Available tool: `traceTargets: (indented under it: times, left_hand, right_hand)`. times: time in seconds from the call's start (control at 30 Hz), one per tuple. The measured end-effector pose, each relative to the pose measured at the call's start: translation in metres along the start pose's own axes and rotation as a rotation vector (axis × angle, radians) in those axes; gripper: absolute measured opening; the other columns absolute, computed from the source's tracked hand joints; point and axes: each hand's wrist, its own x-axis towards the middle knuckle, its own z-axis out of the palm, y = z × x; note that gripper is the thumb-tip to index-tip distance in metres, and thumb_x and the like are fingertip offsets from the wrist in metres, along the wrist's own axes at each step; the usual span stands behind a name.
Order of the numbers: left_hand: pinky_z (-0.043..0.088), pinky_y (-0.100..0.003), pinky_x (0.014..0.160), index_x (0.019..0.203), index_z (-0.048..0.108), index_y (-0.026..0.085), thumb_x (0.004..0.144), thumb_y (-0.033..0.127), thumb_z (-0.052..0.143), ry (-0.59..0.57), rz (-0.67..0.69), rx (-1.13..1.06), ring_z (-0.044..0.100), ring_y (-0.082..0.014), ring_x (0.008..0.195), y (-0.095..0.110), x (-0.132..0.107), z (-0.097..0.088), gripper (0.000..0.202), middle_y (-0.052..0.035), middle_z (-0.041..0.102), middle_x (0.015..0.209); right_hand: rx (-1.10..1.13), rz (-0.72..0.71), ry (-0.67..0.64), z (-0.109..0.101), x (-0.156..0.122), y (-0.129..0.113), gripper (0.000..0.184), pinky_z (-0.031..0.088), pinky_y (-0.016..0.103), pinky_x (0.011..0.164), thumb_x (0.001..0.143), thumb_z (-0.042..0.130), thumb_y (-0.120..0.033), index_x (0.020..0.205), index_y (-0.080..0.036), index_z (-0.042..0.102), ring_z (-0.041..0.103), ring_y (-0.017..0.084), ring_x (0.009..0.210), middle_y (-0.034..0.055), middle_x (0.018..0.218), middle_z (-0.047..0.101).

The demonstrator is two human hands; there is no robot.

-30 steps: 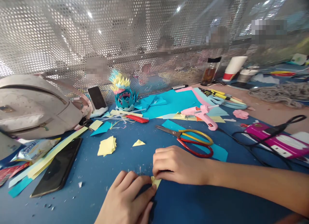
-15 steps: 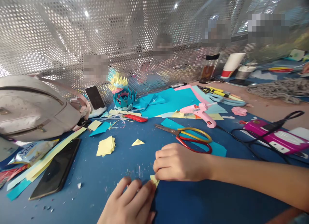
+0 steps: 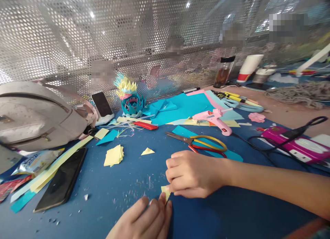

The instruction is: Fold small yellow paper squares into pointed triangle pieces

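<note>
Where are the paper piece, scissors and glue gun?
paper piece (image 3: 165,191): head view, its exposed yellow corner.
scissors (image 3: 179,138): head view, on the blades.
glue gun (image 3: 207,116): head view, on the pink body.

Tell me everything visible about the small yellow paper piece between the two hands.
The yellow paper piece is small, pale and thin, apparently folded. Only a corner shows; the rest is hidden. It sits low on the blue table, pinched by the right hand, with the left hand fingertips at its lower edge.
</note>
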Motion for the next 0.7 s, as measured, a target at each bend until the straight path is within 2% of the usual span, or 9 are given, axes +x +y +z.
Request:
traceTargets:
  times: [0.13,0.3,0.43,0.5,0.53,0.57,0.63,0.7]
  left_hand:
    - [0.042,-0.029,0.081,0.111,0.074,0.017,0.109,0.003,0.026,-0.04,0.049,-0.011,0.065,-0.0133,0.088,-0.006,0.002,-0.004,0.05,0.001,0.08,0.099]
    - [0.044,-0.029,0.081,0.108,0.074,0.017,0.111,0.004,0.024,-0.009,0.004,-0.003,0.067,-0.0125,0.082,-0.005,-0.002,-0.002,0.052,0.0021,0.08,0.101]
    - [0.042,-0.03,0.079,0.101,0.075,0.018,0.112,0.006,0.027,0.064,-0.052,-0.004,0.066,-0.0124,0.08,-0.001,-0.006,0.007,0.051,0.0029,0.08,0.099]
    - [0.043,-0.029,0.082,0.103,0.075,0.018,0.112,0.008,0.03,0.059,-0.065,-0.012,0.066,-0.0125,0.082,0.001,-0.012,0.012,0.047,0.0023,0.079,0.103]
    - [0.043,-0.029,0.085,0.099,0.076,0.017,0.111,0.007,0.033,0.152,-0.115,-0.012,0.065,-0.0125,0.079,0.002,-0.015,0.014,0.046,0.0007,0.079,0.1]
    - [0.043,-0.028,0.089,0.102,0.076,0.016,0.11,0.008,0.038,0.144,-0.105,-0.017,0.066,-0.012,0.08,0.001,-0.019,0.015,0.039,-0.0006,0.078,0.104]
    - [0.045,-0.022,0.095,0.118,0.073,0.016,0.108,0.013,0.048,-0.033,0.02,-0.027,0.068,-0.0116,0.094,-0.001,-0.026,0.014,0.027,-0.0027,0.075,0.119]
    - [0.047,-0.018,0.096,0.125,0.071,0.016,0.108,0.013,0.049,-0.098,0.067,-0.024,0.068,-0.0108,0.101,-0.005,-0.029,0.011,0.028,-0.0021,0.073,0.124]
  right_hand:
    - [0.093,-0.009,0.106,0.005,-0.002,0.0,0.015,0.031,0.035,0.064,0.101,0.058,-0.024,0.098,-0.018,0.072,0.047,0.017,0.074,0.0011,0.084,0.068]
    - [0.128,-0.025,0.086,0.005,-0.002,-0.001,0.018,0.03,0.035,0.064,0.103,0.057,-0.027,0.102,-0.019,0.074,0.049,0.017,0.074,0.0017,0.086,0.07]
    - [0.198,0.013,0.131,0.008,-0.002,0.002,0.021,0.032,0.034,0.064,0.103,0.057,-0.029,0.099,-0.02,0.075,0.048,0.016,0.071,0.0006,0.081,0.069]
    - [0.259,0.036,0.155,0.01,-0.004,0.003,0.021,0.033,0.033,0.065,0.103,0.057,-0.029,0.1,-0.02,0.076,0.049,0.016,0.07,0.0005,0.08,0.069]
    - [0.282,0.049,0.16,0.011,-0.005,0.004,0.021,0.034,0.032,0.065,0.103,0.057,-0.029,0.101,-0.02,0.076,0.049,0.015,0.07,0.0008,0.08,0.069]
    - [0.298,0.061,0.16,0.013,-0.006,0.004,0.022,0.035,0.032,0.065,0.103,0.056,-0.029,0.101,-0.019,0.076,0.05,0.015,0.07,0.0013,0.08,0.069]
    - [0.314,0.082,0.161,0.015,-0.007,0.005,0.025,0.035,0.032,0.064,0.104,0.054,-0.028,0.101,-0.017,0.076,0.05,0.015,0.07,0.0026,0.08,0.069]
    - [0.335,0.099,0.163,0.016,-0.007,0.006,0.029,0.036,0.031,0.064,0.106,0.051,-0.029,0.1,-0.017,0.076,0.051,0.015,0.069,0.0037,0.08,0.068]
